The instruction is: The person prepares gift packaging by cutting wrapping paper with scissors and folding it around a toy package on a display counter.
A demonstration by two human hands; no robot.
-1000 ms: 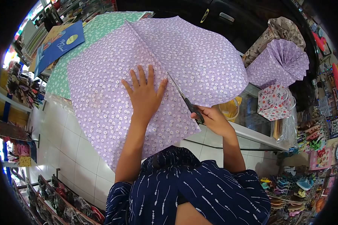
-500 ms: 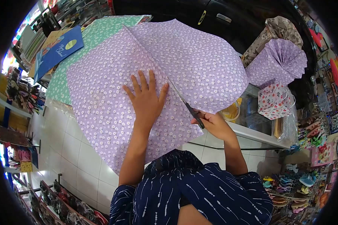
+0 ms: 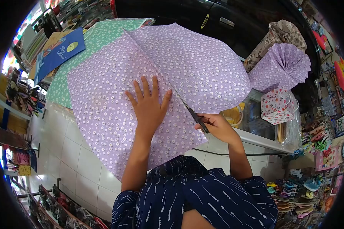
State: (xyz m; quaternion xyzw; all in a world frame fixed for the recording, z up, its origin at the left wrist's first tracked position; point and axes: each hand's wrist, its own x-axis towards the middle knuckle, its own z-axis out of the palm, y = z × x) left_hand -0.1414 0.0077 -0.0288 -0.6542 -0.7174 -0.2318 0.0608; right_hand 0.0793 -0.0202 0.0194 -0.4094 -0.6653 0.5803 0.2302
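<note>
A large sheet of lilac wrapping paper [image 3: 107, 87] with small white flowers lies spread before me. My left hand [image 3: 148, 110] rests flat on it, fingers spread. My right hand [image 3: 215, 126] grips a pair of scissors [image 3: 197, 116] by the dark handles, its blades lying along a slit in the paper. To the right of the slit, the cut part [image 3: 202, 65] bulges up and curls over toward the right. Green flowered paper [image 3: 59, 91] shows from under the lilac sheet at the left.
A blue gift bag [image 3: 61, 53] lies on the green paper. At the right stand a pleated lilac-wrapped parcel [image 3: 269, 72], a brown patterned parcel [image 3: 256, 51] and a small floral paper bag [image 3: 276, 106] on a glass counter [image 3: 258, 133]. Shelves of goods line both sides.
The view has shifted slightly, so the sheet and hands sit a little lower. The scissors' blades look more closed than before; my left hand keeps its place on the paper.
</note>
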